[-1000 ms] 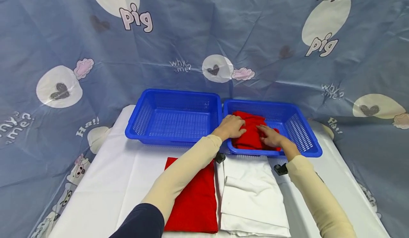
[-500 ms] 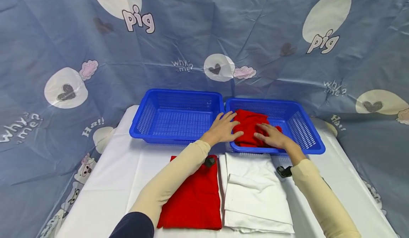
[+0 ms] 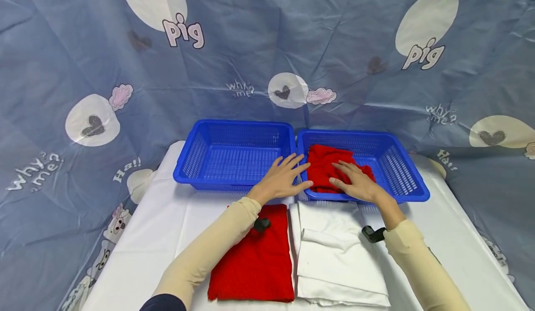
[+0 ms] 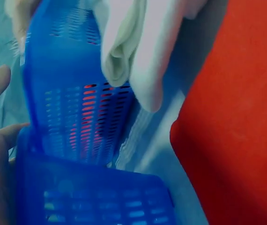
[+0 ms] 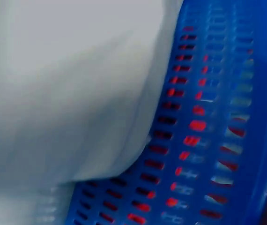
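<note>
A crumpled red cloth [image 3: 322, 167] lies in the left half of the right blue basket [image 3: 411, 181]. My right hand [image 3: 357, 183] is over this basket's front rim, its spread fingers overlapping the cloth in the head view. My left hand [image 3: 279, 180] hovers where the two baskets meet, fingers spread and fingertips near the right basket's left rim; it holds nothing. Below it on the table lies a folded red cloth [image 3: 255, 274], beside a folded white cloth [image 3: 340, 269]. The right wrist view shows red through the basket's slotted wall [image 5: 208, 112]; no right hand shows there.
To the left stands a second blue basket [image 3: 234, 182] with nothing in it, close against the right one. Both are on a white-covered table [image 3: 138, 255]. A blue printed curtain [image 3: 234, 46] hangs behind and at both sides.
My left hand has drawn back from the red cloth in the basket, to the left and nearer me, its fingers spreading. My right hand has shifted slightly nearer me.
</note>
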Available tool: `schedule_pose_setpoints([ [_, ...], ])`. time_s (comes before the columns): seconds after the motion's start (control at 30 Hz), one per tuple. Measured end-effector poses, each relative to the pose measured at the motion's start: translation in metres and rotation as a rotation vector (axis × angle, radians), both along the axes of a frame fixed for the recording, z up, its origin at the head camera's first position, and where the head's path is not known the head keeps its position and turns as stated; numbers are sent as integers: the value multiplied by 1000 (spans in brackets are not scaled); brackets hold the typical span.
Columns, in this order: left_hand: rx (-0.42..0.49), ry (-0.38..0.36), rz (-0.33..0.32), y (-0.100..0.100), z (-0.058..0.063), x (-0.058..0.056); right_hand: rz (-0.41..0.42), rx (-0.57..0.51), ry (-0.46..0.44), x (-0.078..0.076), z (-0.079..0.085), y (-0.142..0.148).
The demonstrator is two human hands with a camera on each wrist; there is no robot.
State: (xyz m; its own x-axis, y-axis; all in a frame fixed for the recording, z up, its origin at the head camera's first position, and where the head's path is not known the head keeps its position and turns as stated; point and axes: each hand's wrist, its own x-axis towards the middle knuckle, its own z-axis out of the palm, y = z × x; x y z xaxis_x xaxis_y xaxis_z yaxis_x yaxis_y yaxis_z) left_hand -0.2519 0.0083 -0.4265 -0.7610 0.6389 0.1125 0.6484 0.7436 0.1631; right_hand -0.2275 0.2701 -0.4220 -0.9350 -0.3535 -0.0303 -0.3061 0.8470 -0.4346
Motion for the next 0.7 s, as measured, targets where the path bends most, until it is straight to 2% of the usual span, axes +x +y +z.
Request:
schedule_pose_setpoints([
  [0.2,37,-39,-11,-19,-1,12,39,-16,51,13,5,-14],
  [0.33,50,-24,-31,-28,-1,17,33,-57,33,21,8,-23],
  [0.5,50,0,-31,-33,0,22,64,-65,14,30,10,-32],
  [0.7,66,35,-31,-35,6,27,107,-74,72,41,7,-43],
])
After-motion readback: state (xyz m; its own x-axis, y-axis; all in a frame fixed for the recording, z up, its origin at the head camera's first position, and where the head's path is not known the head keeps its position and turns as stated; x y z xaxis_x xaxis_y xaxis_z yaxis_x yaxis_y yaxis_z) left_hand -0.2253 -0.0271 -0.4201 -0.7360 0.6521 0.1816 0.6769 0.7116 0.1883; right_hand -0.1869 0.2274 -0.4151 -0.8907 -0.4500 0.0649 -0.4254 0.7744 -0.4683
